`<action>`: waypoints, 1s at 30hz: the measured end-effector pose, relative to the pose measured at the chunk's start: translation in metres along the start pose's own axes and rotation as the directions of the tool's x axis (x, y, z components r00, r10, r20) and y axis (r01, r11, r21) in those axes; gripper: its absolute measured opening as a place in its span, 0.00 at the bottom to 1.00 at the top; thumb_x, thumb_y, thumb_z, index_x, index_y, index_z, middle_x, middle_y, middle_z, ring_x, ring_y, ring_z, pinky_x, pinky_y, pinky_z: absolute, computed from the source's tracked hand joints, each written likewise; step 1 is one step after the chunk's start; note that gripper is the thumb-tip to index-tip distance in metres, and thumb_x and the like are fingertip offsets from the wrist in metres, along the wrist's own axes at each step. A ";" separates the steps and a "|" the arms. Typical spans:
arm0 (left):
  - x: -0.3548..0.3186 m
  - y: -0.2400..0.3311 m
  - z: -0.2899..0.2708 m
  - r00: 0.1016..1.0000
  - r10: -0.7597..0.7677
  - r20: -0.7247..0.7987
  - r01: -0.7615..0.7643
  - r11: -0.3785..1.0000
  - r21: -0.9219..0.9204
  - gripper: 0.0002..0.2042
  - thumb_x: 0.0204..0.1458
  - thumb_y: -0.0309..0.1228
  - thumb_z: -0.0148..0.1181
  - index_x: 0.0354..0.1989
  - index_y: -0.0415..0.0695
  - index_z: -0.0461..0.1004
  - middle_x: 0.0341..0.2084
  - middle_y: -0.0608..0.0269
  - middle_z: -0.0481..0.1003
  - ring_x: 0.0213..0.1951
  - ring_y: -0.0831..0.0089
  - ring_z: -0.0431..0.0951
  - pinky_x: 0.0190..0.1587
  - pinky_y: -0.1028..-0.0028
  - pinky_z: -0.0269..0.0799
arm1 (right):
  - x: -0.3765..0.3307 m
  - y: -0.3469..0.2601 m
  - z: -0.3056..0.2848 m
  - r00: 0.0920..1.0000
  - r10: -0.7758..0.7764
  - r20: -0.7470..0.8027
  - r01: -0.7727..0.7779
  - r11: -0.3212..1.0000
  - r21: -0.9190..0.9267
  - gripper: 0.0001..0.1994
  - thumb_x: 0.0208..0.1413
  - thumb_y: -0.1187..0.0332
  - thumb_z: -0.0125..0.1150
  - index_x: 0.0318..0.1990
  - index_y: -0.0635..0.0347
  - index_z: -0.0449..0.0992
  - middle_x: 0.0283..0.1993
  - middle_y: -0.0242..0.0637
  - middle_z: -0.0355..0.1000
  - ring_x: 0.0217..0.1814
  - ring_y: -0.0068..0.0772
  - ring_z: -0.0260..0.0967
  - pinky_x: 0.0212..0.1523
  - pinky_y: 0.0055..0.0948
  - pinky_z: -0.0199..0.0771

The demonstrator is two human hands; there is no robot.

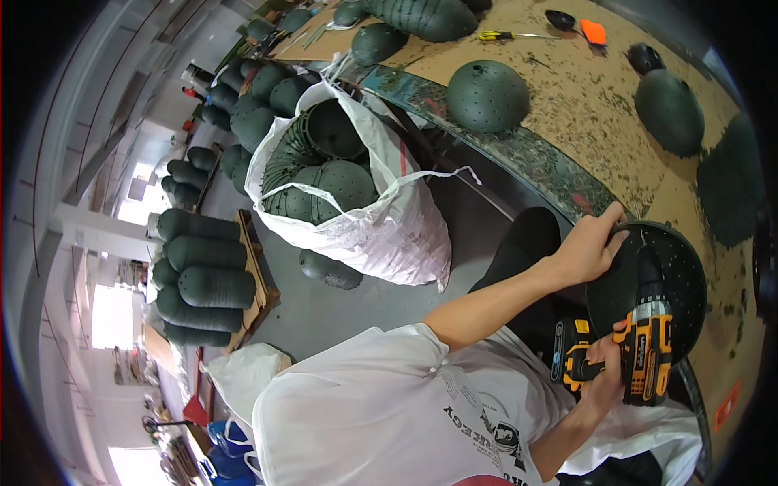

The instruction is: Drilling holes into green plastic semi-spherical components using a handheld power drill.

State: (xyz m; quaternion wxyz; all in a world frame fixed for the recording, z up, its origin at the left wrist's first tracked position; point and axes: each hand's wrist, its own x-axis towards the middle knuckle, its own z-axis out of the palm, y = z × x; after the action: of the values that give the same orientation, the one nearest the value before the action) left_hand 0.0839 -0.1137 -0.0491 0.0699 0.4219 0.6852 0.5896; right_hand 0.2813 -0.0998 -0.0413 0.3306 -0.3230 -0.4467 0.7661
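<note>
My left hand (585, 245) grips the rim of a dark green half-round plastic shell (687, 283), its hollow side facing me and dotted with small holes. A yellow and black cordless drill (648, 356) is in my right hand (601, 377), fingers wrapped round its handle. The drill's chuck and thin bit reach into the shell, toward the wall near my left hand. Whether the bit touches the plastic, I cannot tell.
Green shavings litter the worktable (567, 89), where a perforated dome (488, 95), a yellow-handled screwdriver (498, 36) and an orange piece (593, 31) lie. A white sack (405, 235) full of shells stands beside the table. Stacked shells (211, 251) rest on a pallet (258, 275).
</note>
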 end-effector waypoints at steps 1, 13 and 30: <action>-0.001 0.002 0.000 1.000 0.004 -0.015 -0.004 1.000 0.001 0.10 0.55 0.22 0.59 0.38 0.40 0.62 0.18 0.41 0.67 0.26 0.39 0.72 0.25 0.57 0.63 | -0.001 -0.008 0.010 1.000 -0.026 -0.017 0.026 1.000 -0.008 0.14 0.51 0.84 0.51 0.45 0.62 0.70 0.24 0.29 0.62 0.22 0.19 0.56 0.27 0.20 0.62; 0.031 -0.025 -0.036 0.954 -0.139 -0.267 0.146 0.989 0.008 0.15 0.56 0.23 0.58 0.52 0.37 0.68 0.28 0.45 0.77 0.28 0.61 0.77 0.34 0.66 0.71 | -0.020 -0.006 -0.041 0.898 -0.341 0.278 0.419 0.856 -0.304 0.17 0.58 0.70 0.57 0.52 0.68 0.67 0.27 0.31 0.67 0.26 0.20 0.62 0.33 0.19 0.61; 0.029 -0.016 -0.040 0.917 -0.322 -0.237 0.282 0.941 -0.186 0.07 0.58 0.21 0.55 0.44 0.37 0.72 0.30 0.61 0.77 0.32 0.78 0.73 0.37 0.73 0.70 | 0.166 -0.049 -0.205 0.713 -0.688 -0.135 0.403 0.560 -0.724 0.16 0.63 0.65 0.60 0.22 0.55 0.66 0.24 0.22 0.60 0.26 0.19 0.55 0.33 0.23 0.56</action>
State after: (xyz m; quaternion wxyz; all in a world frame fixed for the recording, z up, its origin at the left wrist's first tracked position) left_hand 0.0340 -0.1236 -0.0401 0.0996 0.2221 0.6996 0.6718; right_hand 0.3593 0.1472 -0.1113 0.5080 -0.4076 -0.6824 0.3319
